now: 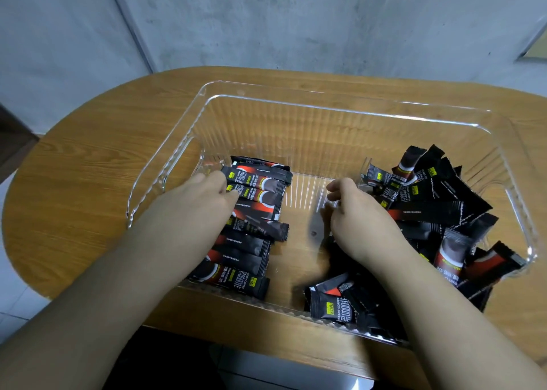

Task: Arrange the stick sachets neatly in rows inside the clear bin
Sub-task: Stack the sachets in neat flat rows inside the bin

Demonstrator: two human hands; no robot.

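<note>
Clear plastic bin (pixel 296 102), ribbed walls, set on your wooden table (pixel 97 159) with its near wall toward you.

Sachets, neat row (pixel 254 200): black stick packs with red and yellow print, lying side by side along the bin's left side, long edges touching, running from the far left corner to the near wall. One pack (pixel 266 227) in the middle of the row sits skewed across its neighbours.

Sachets, loose heap (pixel 438 200): same black packs, piled at all angles along the right side of the bin, some standing up against the right wall, more spilling toward the near right corner under your forearm.

Bare strip of bin floor between row and heap.

Your left hand (pixel 204 194): inside the bin, fingers held together and laid on the left ends of the upper packs in the row, thumb tip touching one of them. It rests on them; no pinch is visible.

Your right hand (pixel 352 209): inside the bin at the inner edge of the heap, fingers curled downward. They are blurred, and you cannot tell from this view whether they hold a pack.

Grey concrete wall (pixel 296 20) behind the table.
</note>
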